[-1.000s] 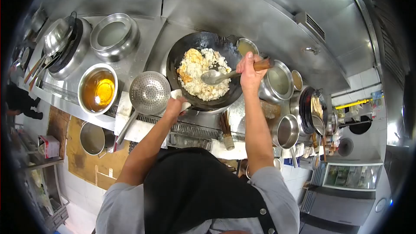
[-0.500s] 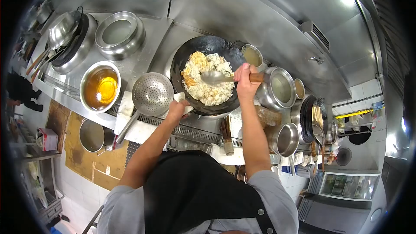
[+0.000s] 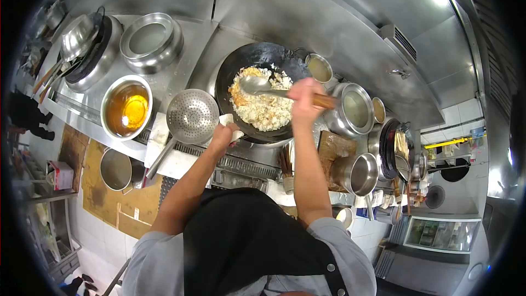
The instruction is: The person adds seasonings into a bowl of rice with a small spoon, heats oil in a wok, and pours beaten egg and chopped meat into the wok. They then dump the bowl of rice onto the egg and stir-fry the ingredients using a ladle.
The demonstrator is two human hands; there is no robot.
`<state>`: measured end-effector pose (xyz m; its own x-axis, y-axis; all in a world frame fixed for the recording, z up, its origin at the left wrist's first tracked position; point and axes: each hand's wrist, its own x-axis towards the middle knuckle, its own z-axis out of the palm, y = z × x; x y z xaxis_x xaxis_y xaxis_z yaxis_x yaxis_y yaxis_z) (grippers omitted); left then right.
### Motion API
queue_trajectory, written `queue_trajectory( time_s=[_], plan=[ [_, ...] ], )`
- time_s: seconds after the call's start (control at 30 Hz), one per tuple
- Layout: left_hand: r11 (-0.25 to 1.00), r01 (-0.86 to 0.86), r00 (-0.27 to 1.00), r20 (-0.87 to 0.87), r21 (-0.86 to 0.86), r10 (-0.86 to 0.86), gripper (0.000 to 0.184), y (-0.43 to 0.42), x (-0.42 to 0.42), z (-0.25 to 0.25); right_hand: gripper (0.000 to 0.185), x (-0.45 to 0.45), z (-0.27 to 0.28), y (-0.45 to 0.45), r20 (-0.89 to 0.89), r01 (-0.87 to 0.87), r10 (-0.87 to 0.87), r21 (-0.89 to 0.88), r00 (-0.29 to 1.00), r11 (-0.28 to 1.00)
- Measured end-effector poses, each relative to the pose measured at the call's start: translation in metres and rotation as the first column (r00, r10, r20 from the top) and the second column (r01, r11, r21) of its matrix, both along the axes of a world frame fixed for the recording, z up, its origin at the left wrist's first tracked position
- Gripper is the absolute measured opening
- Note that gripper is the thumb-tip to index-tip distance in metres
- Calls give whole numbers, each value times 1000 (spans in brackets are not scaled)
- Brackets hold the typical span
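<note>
A black wok (image 3: 263, 53) holds fried rice (image 3: 268, 111) with yellow-orange egg-like pieces. My right hand (image 3: 307, 101), slightly blurred, is closed around the wooden handle of a metal ladle (image 3: 255, 84). The ladle's bowl lies over the far left part of the rice. At the wok's near left rim, my left hand (image 3: 223, 135) grips a folded white cloth (image 3: 226, 121); whether a wok handle lies under it is hidden. Just left of that hand rests a perforated strainer (image 3: 192, 115), its handle pointing toward me.
A bowl of amber oil (image 3: 118, 107) stands left of the strainer. Steel pots (image 3: 148, 44) sit behind it. On the right are a large pot (image 3: 356, 107), a saucepan (image 3: 361, 178) and a bamboo brush (image 3: 286, 170). A stockpot (image 3: 116, 170) stands lower left.
My right hand has moved slightly toward me, and the ladle's bowl has shifted up and left over the rice. The rice has been shifted about. My left hand stays at the rim.
</note>
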<state>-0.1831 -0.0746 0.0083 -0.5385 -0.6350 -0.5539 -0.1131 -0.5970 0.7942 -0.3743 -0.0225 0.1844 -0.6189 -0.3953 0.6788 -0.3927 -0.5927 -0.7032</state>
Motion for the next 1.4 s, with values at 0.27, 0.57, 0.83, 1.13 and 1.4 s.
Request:
queue_trajectory(
  time_s=[0.27,0.57,0.83,1.13,1.4],
  plan=[
    [988,-87,996,31,130,83,26,13,-3,0,34,47,14,33,27,7,-16,309,999,951],
    [957,-244,957,-120,157,264,22,80,88,27,46,-26,191,84,366,41,-76,103,927,994],
    [995,-50,975,-212,91,68,12,44,51,-25,40,-7,52,21,143,243,-275,206,951,948],
    [977,-110,947,-280,181,158,18,51,49,32,44,62,134,107,277,195,-226,136,934,971],
    [988,-85,984,-148,129,104,9,48,83,-25,44,13,88,104,101,109,-124,141,987,984]
  ],
)
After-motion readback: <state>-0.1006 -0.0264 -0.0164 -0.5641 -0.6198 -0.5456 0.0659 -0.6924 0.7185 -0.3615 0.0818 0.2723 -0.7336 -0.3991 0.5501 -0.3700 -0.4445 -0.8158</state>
